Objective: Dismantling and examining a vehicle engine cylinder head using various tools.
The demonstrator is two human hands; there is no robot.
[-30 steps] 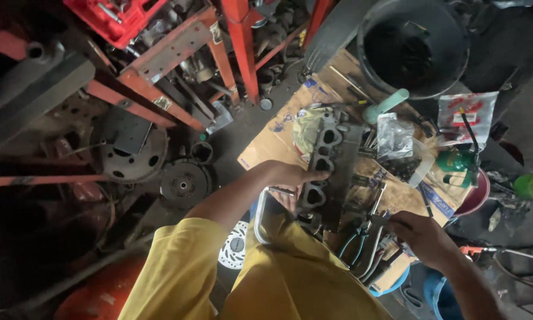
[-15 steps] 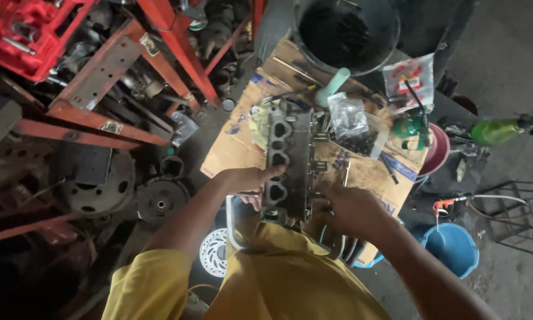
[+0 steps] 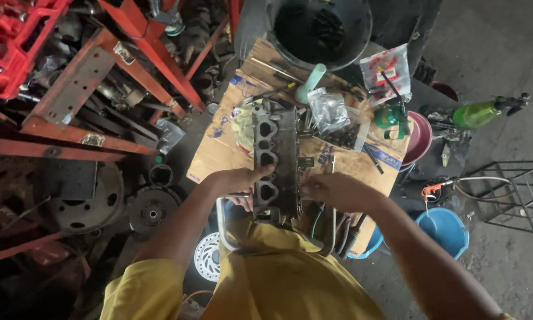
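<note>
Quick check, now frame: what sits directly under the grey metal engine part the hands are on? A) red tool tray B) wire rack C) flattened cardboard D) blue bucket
C: the engine part, gripped by the left hand and right hand, lies on the flattened cardboard; the blue bucket stands apart at lower right.
</note>
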